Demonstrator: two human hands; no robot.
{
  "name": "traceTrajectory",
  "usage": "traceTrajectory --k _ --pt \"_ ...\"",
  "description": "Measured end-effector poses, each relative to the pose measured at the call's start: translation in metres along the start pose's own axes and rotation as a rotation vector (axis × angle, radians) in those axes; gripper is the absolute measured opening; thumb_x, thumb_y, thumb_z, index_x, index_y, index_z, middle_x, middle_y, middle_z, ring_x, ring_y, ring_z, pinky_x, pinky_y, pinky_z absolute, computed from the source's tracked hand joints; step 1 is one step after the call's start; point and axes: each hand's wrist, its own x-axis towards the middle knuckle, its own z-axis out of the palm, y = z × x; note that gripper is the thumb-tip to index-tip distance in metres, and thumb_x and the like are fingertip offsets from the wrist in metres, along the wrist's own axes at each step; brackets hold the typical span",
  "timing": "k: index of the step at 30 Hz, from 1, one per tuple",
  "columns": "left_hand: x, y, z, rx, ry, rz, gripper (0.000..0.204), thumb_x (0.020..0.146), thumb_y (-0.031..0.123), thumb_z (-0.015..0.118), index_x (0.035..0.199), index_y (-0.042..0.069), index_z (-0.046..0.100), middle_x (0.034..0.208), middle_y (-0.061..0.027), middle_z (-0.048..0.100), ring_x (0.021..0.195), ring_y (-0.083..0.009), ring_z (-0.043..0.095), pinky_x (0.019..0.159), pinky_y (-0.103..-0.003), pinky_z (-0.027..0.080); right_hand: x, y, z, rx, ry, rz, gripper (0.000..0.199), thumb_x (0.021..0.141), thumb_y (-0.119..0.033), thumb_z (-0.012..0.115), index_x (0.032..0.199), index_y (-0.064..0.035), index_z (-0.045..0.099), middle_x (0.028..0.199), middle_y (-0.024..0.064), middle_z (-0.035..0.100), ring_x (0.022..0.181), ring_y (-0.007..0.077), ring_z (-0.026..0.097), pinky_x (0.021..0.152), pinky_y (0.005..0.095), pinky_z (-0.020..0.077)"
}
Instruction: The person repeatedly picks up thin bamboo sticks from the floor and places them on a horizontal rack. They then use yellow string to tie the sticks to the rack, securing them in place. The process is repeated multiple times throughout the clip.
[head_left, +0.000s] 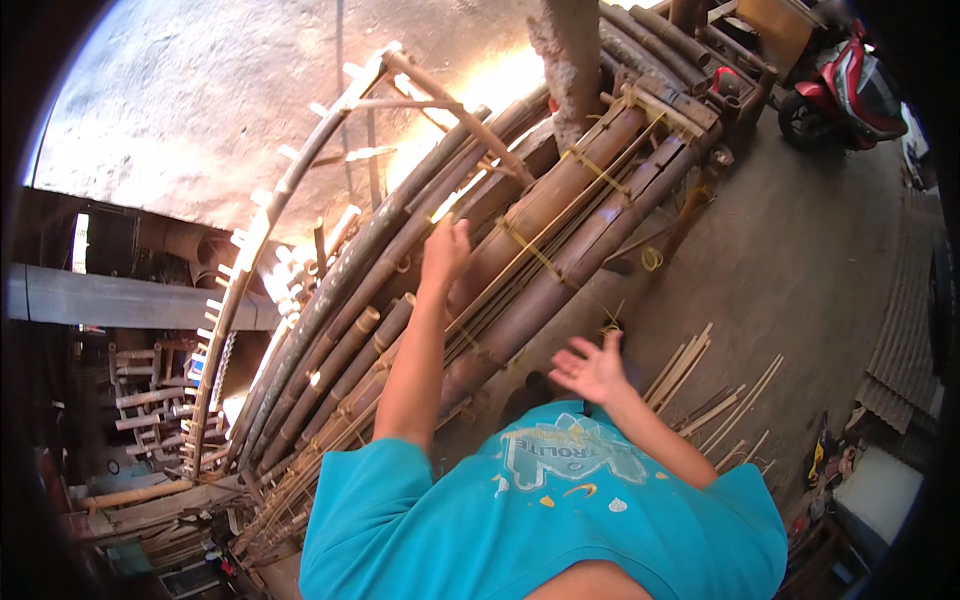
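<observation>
My left hand point(446, 252) is raised over a long bamboo frame, with nothing visible in it; its fingers look loosely bent and a little apart, partly foreshortened. Below it run thick brown bamboo poles point(535, 212), tied with yellow cord point(535, 250) and with thin bamboo strips point(500, 290) lying lengthwise between them. Off the near side of the frame, my right hand point(592, 370) is held out open, palm showing and fingers spread, with nothing in it. I cannot tell whether the left hand touches a pole.
A curved bamboo ladder-like piece point(262, 218) with short pegs stands beyond the poles, by a pale wall point(200, 110). A rough pillar point(568, 70) rises at the far end. Thin bamboo sticks point(735, 405) lie on the floor at right. A red motorbike point(845, 95) stands far right.
</observation>
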Motion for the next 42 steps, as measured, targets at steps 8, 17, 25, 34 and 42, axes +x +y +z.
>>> traceTrajectory --k 8,17,25,34,42 --pt "-0.170 -0.042 -0.048 0.159 -0.199 -0.003 0.029 0.093 0.026 0.060 0.113 0.005 0.056 0.104 -0.0216 0.067 0.102 -0.0361 0.062 0.087 -0.042 0.042 0.071 0.124 0.089 -0.263 -0.365 -0.706 0.045 0.101 -0.044 0.048 0.123 -0.0056 0.057 0.104 0.0110 0.065 0.098 0.0202 0.064 0.087 0.0330 0.0508" --pt "-0.157 -0.055 -0.034 -0.230 -0.121 0.015 0.028 0.101 0.025 0.048 0.110 0.007 0.067 0.101 -0.0228 0.068 0.101 -0.0421 0.063 0.088 -0.052 0.043 0.102 0.067 0.249 -2.643 0.151 -1.241 0.067 0.098 -0.058 0.034 0.117 -0.0051 0.071 0.113 0.0209 0.067 0.107 0.0299 0.063 0.092 0.0535 0.0415" --pt "-0.163 -0.064 -0.028 -0.090 0.085 -0.043 0.022 0.100 0.025 0.052 0.094 0.010 0.067 0.078 -0.0117 0.068 0.073 -0.0285 0.064 0.082 -0.039 0.038 -0.016 0.072 0.149 -2.313 -0.950 -0.451 0.039 0.097 -0.031 0.053 0.072 -0.0024 0.063 0.070 0.0219 0.062 0.072 0.0424 0.060 0.073 0.0468 0.0500" --pt "-0.044 -0.045 -0.066 -0.407 0.252 -0.178 0.031 0.100 0.023 0.048 0.092 0.002 0.069 0.082 -0.0125 0.070 0.074 -0.0225 0.066 0.070 -0.035 0.050 0.024 0.091 0.075 -2.193 -0.783 -1.107 0.040 0.096 -0.030 0.052 0.071 -0.0030 0.067 0.065 0.0168 0.063 0.072 0.0396 0.061 0.083 0.0454 0.0490" --pt "-0.084 -0.151 -0.086 -0.025 -0.003 0.020 0.036 0.099 0.030 0.046 0.104 0.001 0.066 0.103 -0.0240 0.068 0.100 -0.0423 0.063 0.086 -0.051 0.048 0.006 0.210 0.068 -1.861 -0.877 -0.269 0.043 0.098 -0.033 0.051 0.133 -0.0092 0.060 0.126 0.0252 0.061 0.115 0.0269 0.062 0.100 0.0408 0.0460"
